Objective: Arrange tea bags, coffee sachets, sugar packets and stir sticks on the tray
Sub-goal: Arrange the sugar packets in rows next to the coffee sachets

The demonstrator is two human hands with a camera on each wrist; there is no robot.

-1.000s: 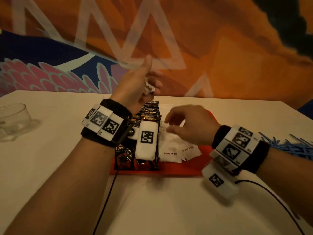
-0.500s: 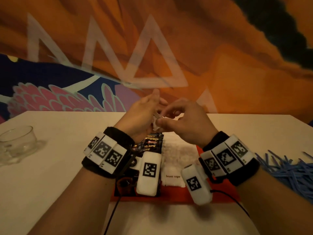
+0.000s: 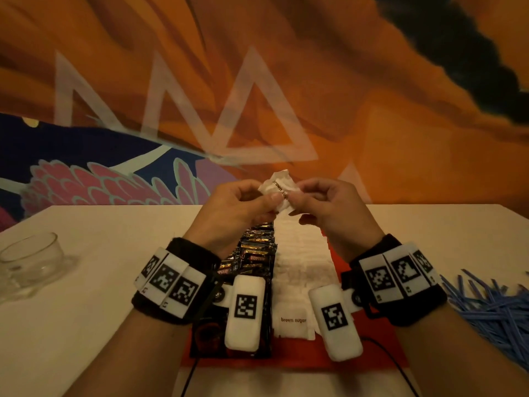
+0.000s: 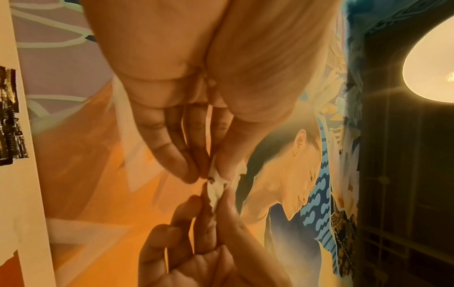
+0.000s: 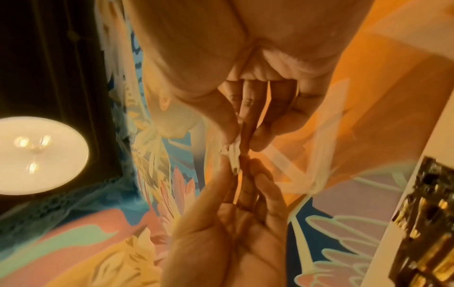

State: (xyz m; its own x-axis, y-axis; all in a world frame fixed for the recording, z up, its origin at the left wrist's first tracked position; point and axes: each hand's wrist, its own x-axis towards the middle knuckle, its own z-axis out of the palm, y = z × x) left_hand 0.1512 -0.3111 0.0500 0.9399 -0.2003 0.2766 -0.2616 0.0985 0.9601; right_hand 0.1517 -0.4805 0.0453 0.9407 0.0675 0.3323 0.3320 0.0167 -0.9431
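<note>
A crumpled brown sugar packet [image 3: 279, 191] is held up above the far end of the red tray [image 3: 337, 356], pinched from either side by the left hand [image 3: 237, 207] and right hand [image 3: 329, 210], probably to flatten it so it matches the white row [image 3: 300, 262] beside the coffee sachets [image 3: 254, 253]. Blue stir sticks [image 3: 492, 308] wait on the worktop [image 3: 86, 325].
</note>
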